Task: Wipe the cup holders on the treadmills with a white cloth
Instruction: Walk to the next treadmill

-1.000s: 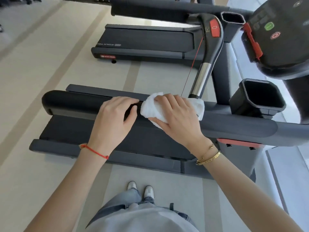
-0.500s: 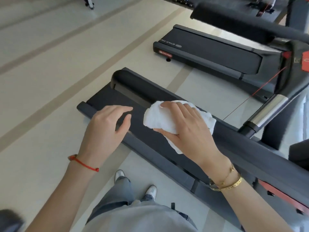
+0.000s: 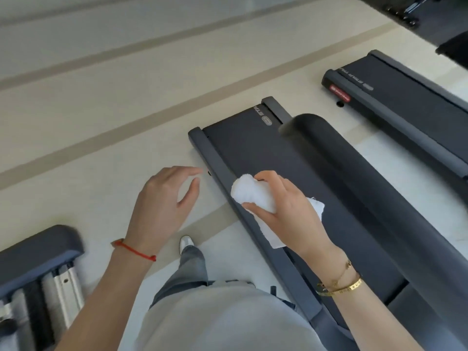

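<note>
My right hand [image 3: 286, 211] grips a bunched white cloth [image 3: 252, 193] in the air above the dark treadmill's [image 3: 255, 148] side rail, with a loose corner hanging below the palm. My left hand [image 3: 164, 201] hovers over the pale floor to the left of the treadmill, fingers relaxed and spread, holding nothing. The treadmill's padded handrail [image 3: 354, 178] runs diagonally to the right of the cloth. No cup holder is in view.
A second treadmill [image 3: 405, 97] lies at the upper right. Part of another machine with a dark padded top and metal frame [image 3: 35, 264] stands at the lower left. My legs and a white shoe [image 3: 186, 243] are on the pale striped floor [image 3: 101, 122].
The view has swung left and down, away from the console and cup holders. Both hands have come off the handrail; the right one still carries the cloth, the left now hangs free.
</note>
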